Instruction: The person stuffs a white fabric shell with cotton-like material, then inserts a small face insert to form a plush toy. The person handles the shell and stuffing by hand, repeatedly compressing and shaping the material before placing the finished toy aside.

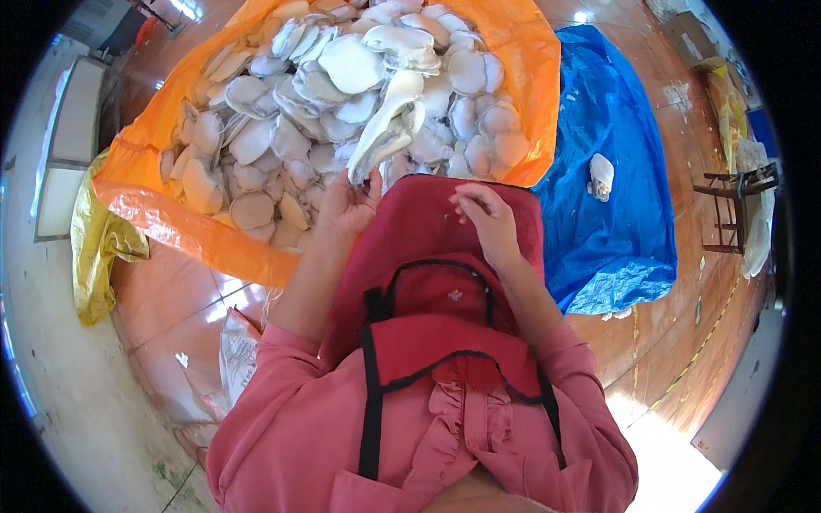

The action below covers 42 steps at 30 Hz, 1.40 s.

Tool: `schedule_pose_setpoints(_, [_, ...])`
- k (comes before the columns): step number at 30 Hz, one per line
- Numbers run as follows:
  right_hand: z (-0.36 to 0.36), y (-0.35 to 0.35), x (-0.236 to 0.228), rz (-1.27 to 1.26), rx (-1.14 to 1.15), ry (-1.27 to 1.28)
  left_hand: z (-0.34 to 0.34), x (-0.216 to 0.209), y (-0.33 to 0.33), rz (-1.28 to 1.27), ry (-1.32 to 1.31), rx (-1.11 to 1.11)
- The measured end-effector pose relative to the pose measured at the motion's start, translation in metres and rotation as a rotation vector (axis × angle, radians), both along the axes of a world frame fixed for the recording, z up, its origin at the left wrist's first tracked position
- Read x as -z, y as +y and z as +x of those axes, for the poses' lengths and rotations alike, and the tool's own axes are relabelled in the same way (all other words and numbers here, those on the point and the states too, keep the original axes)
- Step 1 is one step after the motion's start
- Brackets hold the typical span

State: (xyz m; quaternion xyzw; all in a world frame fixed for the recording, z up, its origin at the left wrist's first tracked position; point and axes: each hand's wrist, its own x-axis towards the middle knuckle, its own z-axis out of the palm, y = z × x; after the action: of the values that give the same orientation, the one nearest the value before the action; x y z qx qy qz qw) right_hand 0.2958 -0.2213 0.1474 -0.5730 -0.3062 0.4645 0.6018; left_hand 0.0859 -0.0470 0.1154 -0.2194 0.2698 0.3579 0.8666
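While my left grip (349, 205) pinches the near end of a long white piece (389, 132) between thumb and fingers, the rest of it slants up and away from me, toward the right, in front of a big heap of white pads (291, 141). The piece looks folded, with a greyish, crumpled hollow along its side and a paler outer face. My right grip (492, 222) is raised above my red apron (410, 214), to the right of the piece and apart from it; its fingers are bent in toward the thumb, and I cannot tell whether anything small is caught between them. So my 2 hands are near each other at the close edge of the heap, with the apron between them and both pink sleeves pushed up my forearms.

The pads, flat and mostly rounded, lie overlapping on an orange sheet (537, 77), whose edges spread out around them. To the right of that, a blue sheet (611, 111) covers part of the tiled floor (162, 295), and 1 small white lump (601, 173) rests on it. Farther right is a dark wooden stool (727, 209). On my left, a yellow sack (96, 256) droops beside the wall, and a white printed bag (238, 355) is near my left elbow
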Motion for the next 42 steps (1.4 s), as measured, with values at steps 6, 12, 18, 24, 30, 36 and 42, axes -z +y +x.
schedule_pose_setpoints(6, [-0.044, 0.015, -0.028, 0.116, -0.063, 0.164, -0.025, -0.024, -0.049, -0.032, -0.077, 0.047])
schedule_pose_setpoints(12, [-0.061, 0.012, -0.041, 0.159, -0.063, 0.083, -0.038, -0.037, -0.081, 0.148, 0.157, 0.100])
schedule_pose_setpoints(18, [-0.064, 0.004, -0.034, 0.140, -0.095, -0.099, -0.044, -0.042, -0.100, 0.273, 0.420, 0.123])
schedule_pose_setpoints(24, [-0.067, -0.003, -0.028, 0.152, -0.103, -0.146, -0.044, -0.052, -0.112, 0.290, 0.487, 0.157])
schedule_pose_setpoints(30, [-0.071, -0.007, -0.013, 0.235, 0.013, -0.031, -0.042, -0.048, -0.122, 0.269, 0.442, 0.178])
schedule_pose_setpoints(36, [-0.069, -0.010, -0.021, 0.274, 0.007, -0.175, -0.041, -0.050, -0.126, 0.300, 0.464, 0.173])
schedule_pose_setpoints(42, [-0.057, -0.018, -0.004, 0.142, -0.197, -0.347, -0.033, -0.071, -0.140, 0.574, 0.593, 0.063])
